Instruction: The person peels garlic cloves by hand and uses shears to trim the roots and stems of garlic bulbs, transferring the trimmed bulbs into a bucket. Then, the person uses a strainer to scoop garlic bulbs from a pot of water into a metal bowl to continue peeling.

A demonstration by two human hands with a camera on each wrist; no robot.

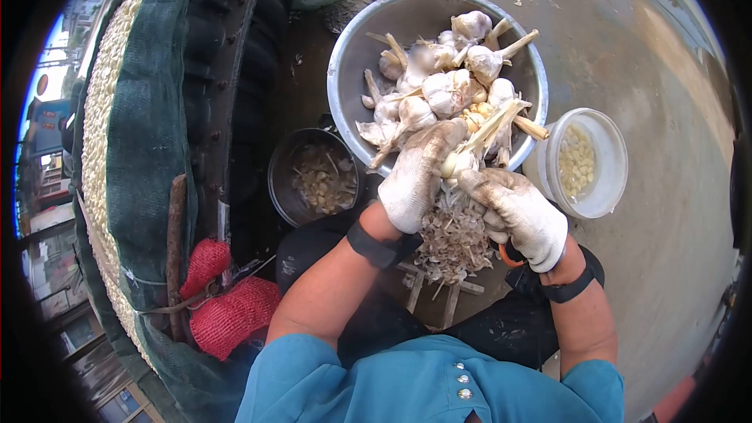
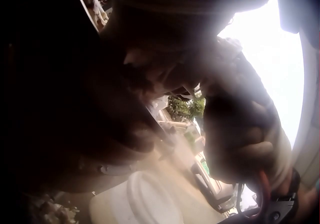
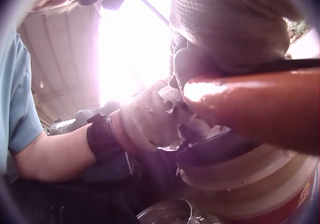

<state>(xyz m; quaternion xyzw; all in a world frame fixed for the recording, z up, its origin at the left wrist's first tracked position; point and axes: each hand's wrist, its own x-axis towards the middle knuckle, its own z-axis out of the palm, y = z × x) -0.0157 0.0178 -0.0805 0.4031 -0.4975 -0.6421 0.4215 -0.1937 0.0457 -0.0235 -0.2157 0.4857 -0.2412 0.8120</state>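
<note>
A partly peeled garlic bulb [image 1: 464, 163] is held between both hands at the near rim of a metal basin [image 1: 345, 110], its dry stalk pointing up and right. My left hand [image 1: 419, 172], in a soiled white work glove, grips the bulb from the left. My right hand [image 1: 521, 211], gloved too, pinches it from the right. An orange handle [image 1: 511, 255] of a tool shows under the right palm, and it looms large in the right wrist view; its working end is hidden. More garlic bulbs [image 1: 446, 92] with stalks fill the basin. The left wrist view is mostly dark.
Papery garlic skins [image 1: 454, 243] lie heaped below the hands. At the right stands a white plastic tub [image 1: 615, 164] holding peeled cloves [image 1: 577, 160]. A dark metal pot [image 1: 278, 188] with cloves and scraps sits at the left. Red mesh bags [image 1: 235, 317] lie beside a green net [image 1: 149, 133].
</note>
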